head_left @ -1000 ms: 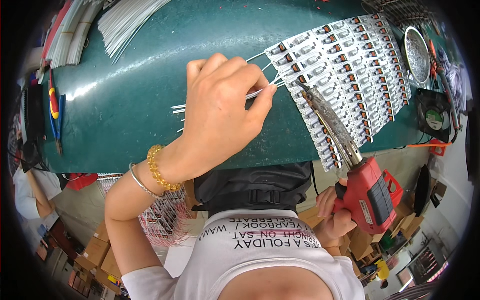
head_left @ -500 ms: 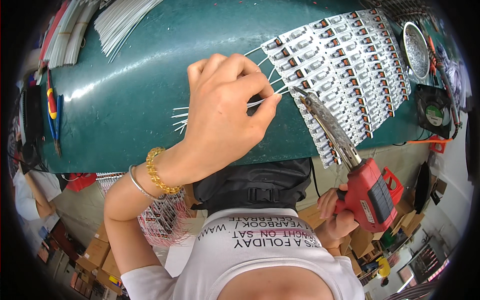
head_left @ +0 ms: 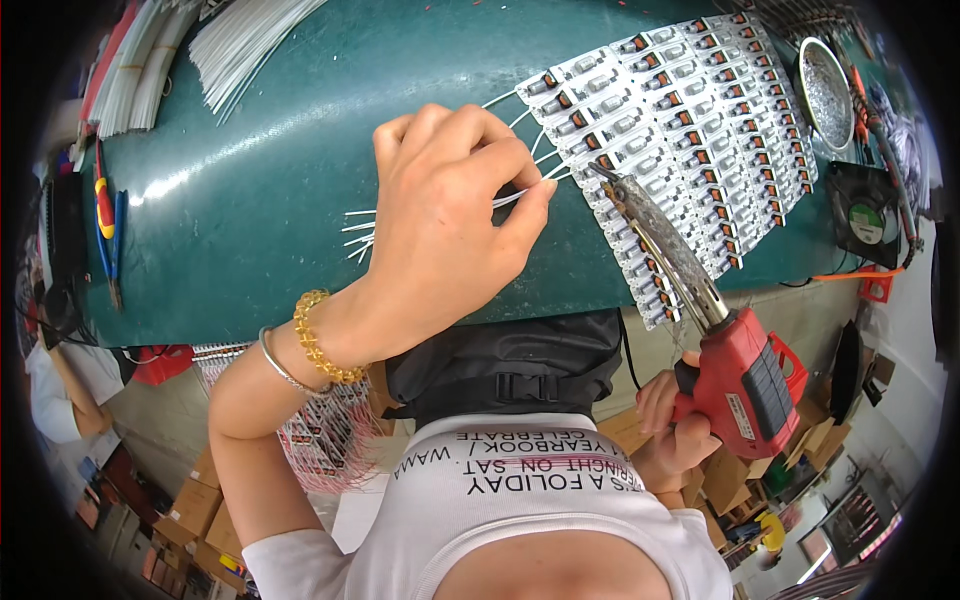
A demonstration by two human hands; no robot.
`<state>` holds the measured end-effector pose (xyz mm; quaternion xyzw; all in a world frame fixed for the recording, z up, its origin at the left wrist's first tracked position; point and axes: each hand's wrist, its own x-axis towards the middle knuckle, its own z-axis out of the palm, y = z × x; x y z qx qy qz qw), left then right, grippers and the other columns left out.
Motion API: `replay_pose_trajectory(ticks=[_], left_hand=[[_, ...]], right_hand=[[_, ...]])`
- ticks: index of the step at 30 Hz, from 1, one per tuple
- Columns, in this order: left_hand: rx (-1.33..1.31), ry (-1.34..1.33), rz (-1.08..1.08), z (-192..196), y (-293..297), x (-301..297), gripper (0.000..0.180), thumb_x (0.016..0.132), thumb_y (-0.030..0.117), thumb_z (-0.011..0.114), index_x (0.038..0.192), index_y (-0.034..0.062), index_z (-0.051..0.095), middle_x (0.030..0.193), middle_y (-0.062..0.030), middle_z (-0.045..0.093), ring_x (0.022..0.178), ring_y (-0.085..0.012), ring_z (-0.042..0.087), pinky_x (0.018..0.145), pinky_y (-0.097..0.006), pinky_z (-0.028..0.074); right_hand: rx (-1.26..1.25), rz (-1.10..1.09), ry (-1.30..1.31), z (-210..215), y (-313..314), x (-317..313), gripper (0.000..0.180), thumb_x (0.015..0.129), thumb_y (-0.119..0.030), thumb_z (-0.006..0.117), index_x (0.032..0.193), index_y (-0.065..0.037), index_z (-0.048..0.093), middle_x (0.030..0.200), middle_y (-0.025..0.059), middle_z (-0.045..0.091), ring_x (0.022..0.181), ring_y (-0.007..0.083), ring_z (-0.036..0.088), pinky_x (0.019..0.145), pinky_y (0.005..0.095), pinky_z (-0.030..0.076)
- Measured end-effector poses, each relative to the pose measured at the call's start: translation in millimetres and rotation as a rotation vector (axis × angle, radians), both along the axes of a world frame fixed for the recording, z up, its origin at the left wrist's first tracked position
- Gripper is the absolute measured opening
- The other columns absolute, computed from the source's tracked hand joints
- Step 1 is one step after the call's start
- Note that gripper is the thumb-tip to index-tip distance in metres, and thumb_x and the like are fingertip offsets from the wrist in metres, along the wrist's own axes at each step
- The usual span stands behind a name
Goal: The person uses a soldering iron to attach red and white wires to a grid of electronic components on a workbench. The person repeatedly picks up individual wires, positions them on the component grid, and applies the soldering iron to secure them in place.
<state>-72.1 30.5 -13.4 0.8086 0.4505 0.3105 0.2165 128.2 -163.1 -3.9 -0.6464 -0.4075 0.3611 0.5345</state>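
The left hand (head_left: 440, 215) pinches thin white wires (head_left: 510, 199); the right hand (head_left: 672, 428) grips a red soldering gun (head_left: 748, 385). Best, I think, to hold wires steady by the boards (head_left: 690, 130).

Iron tip (head_left: 602, 171) — farther down the boards (head_left: 690, 130)

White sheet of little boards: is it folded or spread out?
Spread out: the sheet lies open on the green table, rows of parts showing.

Black fan (head_left: 866, 224), brown cardboard boxes (head_left: 193, 502)
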Motion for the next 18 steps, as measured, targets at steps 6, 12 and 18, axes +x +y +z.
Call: replay_pose_trajectory(ticks=[6, 12, 18], left_hand=[[-0.005, -0.002, -0.016, 4.0, 1.1, 1.1, 0.009, 0.070, 0.010, 0.071, 0.072, 0.0061, 0.063, 0.081, -0.0020, 0.058, 0.079, -0.0186, 0.051, 0.080, -0.033, 0.033], [0.097, -0.068, 0.028, 16.1, -3.5, -2.9, 0.011, 0.069, 0.003, 0.072, 0.078, 0.0058, 0.068, 0.071, -0.0034, 0.062, 0.071, -0.0162, 0.056, 0.077, -0.036, 0.040], [-0.039, -0.054, 0.064, 10.6, -25.8, 12.4, 0.008, 0.071, 0.008, 0.071, 0.070, 0.0062, 0.063, 0.063, -0.0017, 0.058, 0.065, -0.0164, 0.052, 0.081, -0.032, 0.034]], right_hand=[[-0.016, 0.011, 0.017, -3.3, -4.7, 2.2, 0.077, 0.081, -0.056, 0.057, 0.119, 0.010, 0.040, 0.045, -0.0008, 0.041, 0.036, 0.0108, 0.041, 0.040, 0.0245, 0.037], [0.008, 0.052, 0.188, 13.6, 16.6, -11.6, 0.081, 0.080, -0.059, 0.056, 0.121, 0.009, 0.039, 0.045, -0.0003, 0.041, 0.036, 0.0115, 0.041, 0.041, 0.0254, 0.037], [-0.006, 0.060, 0.176, 12.2, -0.3, -5.4, 0.080, 0.080, -0.058, 0.056, 0.121, 0.008, 0.039, 0.045, -0.0003, 0.042, 0.037, 0.0117, 0.041, 0.042, 0.0259, 0.038]])
